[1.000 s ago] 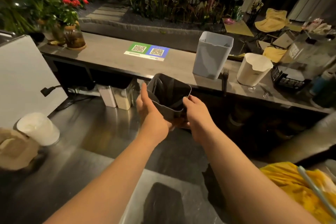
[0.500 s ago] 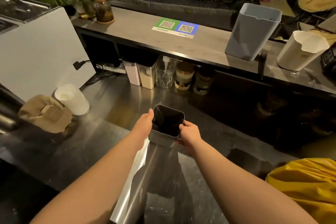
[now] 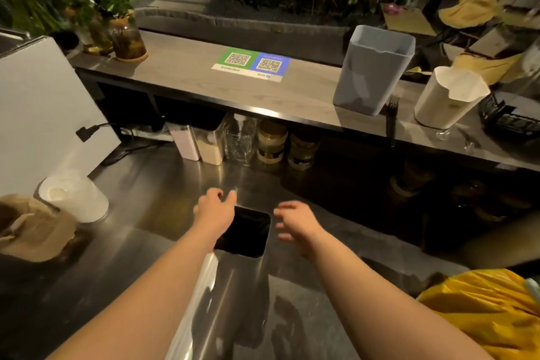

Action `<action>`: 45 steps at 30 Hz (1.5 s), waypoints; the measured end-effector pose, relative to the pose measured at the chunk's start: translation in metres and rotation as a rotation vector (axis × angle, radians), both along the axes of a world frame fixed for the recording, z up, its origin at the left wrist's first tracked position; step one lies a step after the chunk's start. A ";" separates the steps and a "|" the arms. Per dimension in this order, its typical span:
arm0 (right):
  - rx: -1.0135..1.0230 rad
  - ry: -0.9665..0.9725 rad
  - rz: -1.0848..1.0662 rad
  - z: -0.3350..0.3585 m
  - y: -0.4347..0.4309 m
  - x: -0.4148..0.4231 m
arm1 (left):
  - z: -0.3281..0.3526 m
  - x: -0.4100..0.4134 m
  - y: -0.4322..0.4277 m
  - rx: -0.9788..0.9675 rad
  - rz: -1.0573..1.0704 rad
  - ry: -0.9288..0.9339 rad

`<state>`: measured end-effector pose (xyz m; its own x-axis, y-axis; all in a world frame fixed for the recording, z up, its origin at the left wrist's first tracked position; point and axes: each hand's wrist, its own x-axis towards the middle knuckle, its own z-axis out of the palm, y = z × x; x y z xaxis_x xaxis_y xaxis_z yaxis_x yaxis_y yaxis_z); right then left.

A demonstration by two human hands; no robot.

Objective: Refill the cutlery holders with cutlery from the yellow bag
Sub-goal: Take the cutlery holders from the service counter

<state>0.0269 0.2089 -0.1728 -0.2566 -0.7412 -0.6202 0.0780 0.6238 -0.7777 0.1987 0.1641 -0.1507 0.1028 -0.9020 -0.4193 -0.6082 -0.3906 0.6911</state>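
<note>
A dark grey cutlery holder (image 3: 247, 235) stands upright on the steel counter (image 3: 152, 213), its inside dark. My left hand (image 3: 214, 209) hovers just left of its rim with fingers spread, and my right hand (image 3: 295, 223) hovers just to the right, fingers loose; neither grips it. The yellow bag (image 3: 485, 310) lies at the lower right. On the raised wooden shelf (image 3: 190, 79) stand a light grey holder (image 3: 371, 70) and a white holder (image 3: 447, 96), with a black fork (image 3: 391, 120) lying between them.
A paper roll (image 3: 74, 197) and a brown cloth (image 3: 32, 228) sit at the left by a white panel (image 3: 43, 108). Jars and containers (image 3: 242, 140) line up under the shelf. A QR sticker (image 3: 252, 63) and plant jars (image 3: 127, 41) occupy the shelf.
The dark grey holder came down from near the shelf onto the steel counter. Both hands have let go of it and spread apart.
</note>
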 end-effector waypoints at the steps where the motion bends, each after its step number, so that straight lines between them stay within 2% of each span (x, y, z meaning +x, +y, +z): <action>1: -0.092 -0.003 -0.034 0.025 -0.010 -0.009 | 0.018 -0.013 -0.007 -0.075 -0.043 0.048; 5: -0.440 -0.016 -0.151 0.131 -0.040 -0.058 | 0.104 -0.084 -0.032 -0.409 -0.223 0.311; 8: -0.493 0.208 -0.225 0.173 -0.048 -0.110 | 0.156 -0.143 -0.053 -0.554 -0.274 0.429; 11: -0.389 0.581 -0.351 0.173 -0.050 -0.165 | 0.171 -0.193 -0.074 -0.587 -0.265 0.450; 13: -0.239 0.761 -0.332 0.162 -0.053 -0.192 | 0.167 -0.222 -0.080 -0.593 -0.239 0.428; 17: 0.073 0.882 -0.188 0.148 -0.074 -0.220 | 0.158 -0.281 -0.086 -0.610 -0.159 0.387; 19: 0.147 0.945 -0.121 0.149 -0.085 -0.226 | 0.157 -0.304 -0.094 -0.622 -0.128 0.329; 23: 0.230 0.922 -0.100 0.149 -0.104 -0.243 | 0.157 -0.332 -0.105 -0.575 -0.103 0.286; 29: 0.282 0.766 -0.116 0.149 -0.120 -0.264 | 0.149 -0.340 -0.126 -0.628 0.034 0.382; 31: 0.172 0.679 -0.186 0.147 -0.116 -0.270 | 0.143 -0.328 -0.128 -0.677 0.065 0.423; 35: -0.298 0.592 -0.299 0.166 -0.091 -0.263 | 0.124 -0.287 -0.117 -0.780 -0.074 0.480; 39: -0.741 0.374 -0.535 0.232 -0.053 -0.234 | 0.103 -0.250 -0.082 -0.989 -0.227 0.398; 41: -0.929 0.249 -0.545 0.259 -0.036 -0.216 | 0.102 -0.237 -0.071 -0.969 -0.235 0.385; 42: -1.019 0.257 -0.505 0.268 -0.030 -0.207 | 0.109 -0.234 -0.065 -0.845 -0.135 0.457; 43: -1.085 0.330 -0.449 0.272 -0.026 -0.199 | 0.111 -0.233 -0.064 -0.794 -0.171 0.510; 44: -1.114 0.436 -0.391 0.273 -0.023 -0.192 | 0.114 -0.233 -0.059 -0.812 -0.203 0.463; 45: -1.101 0.554 -0.341 0.269 -0.022 -0.186 | 0.111 -0.236 -0.054 -0.911 -0.258 0.404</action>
<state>-0.1594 0.1866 0.0963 -0.5602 -0.6391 0.5270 -0.3926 -0.3553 -0.8483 -0.0377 0.1104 -0.0399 -0.1363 -0.8697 0.4744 -0.2559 0.4935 0.8312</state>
